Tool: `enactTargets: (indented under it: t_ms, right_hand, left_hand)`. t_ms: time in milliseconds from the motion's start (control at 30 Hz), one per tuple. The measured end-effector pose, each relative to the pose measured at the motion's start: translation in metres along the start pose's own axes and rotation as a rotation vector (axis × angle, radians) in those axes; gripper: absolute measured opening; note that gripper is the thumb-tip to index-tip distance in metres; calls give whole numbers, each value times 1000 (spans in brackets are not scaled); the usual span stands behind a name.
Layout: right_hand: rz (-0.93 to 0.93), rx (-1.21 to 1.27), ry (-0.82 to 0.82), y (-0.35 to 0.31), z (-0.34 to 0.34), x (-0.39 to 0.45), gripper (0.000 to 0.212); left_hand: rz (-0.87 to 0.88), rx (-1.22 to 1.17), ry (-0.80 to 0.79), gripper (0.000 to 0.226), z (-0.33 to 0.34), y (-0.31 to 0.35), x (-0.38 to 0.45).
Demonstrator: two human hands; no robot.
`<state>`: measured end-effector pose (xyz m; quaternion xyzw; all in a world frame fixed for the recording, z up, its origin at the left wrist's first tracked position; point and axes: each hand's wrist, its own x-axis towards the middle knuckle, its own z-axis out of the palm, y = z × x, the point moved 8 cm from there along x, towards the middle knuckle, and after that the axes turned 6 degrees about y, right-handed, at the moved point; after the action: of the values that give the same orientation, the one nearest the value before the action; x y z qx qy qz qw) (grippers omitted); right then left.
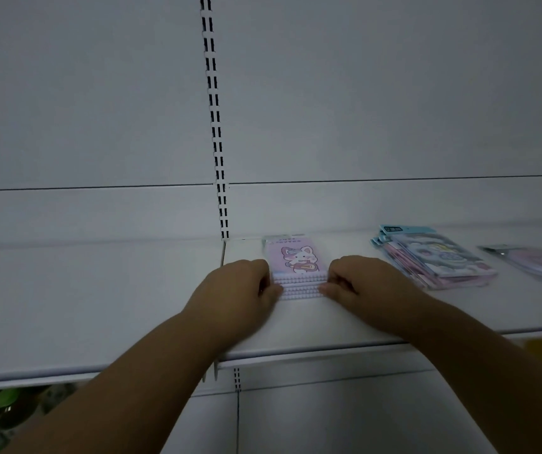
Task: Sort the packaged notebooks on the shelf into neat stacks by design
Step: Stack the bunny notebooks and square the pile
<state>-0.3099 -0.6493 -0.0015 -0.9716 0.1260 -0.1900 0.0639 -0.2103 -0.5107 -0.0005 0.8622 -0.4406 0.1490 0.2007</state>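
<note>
Squaring up a pink cat-design stack [299, 268] on the white shelf [99, 306], just right of the slotted upright [219, 191]. Left hand [240, 286] gripping its left edge, right hand [361, 283] its right edge, fingers curled, equally near. Long axis running front to back, spiral bindings toward the person. Further right of the upright, well apart, a fanned blue-headed pile [433, 257], apparently unsorted.

white shelf [99, 306] | white back panel [361, 93] | slotted upright [214, 109] | dim light
</note>
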Motion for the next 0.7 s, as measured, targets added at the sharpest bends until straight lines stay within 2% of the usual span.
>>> enactTargets:
  t_ms: [200, 433, 700]
  right_hand:
    - [-42, -138, 2, -8, 2, -3, 25]
    - [-39, -83, -6, -2, 7, -2, 27]
    - [-59, -56, -23, 2, 13, 1, 26]
  left_hand:
    - [37, 12, 3, 24, 5, 3, -2]
    - [15, 21, 55, 25, 1, 2, -4]
    - [33, -27, 43, 19, 4, 5, -3]
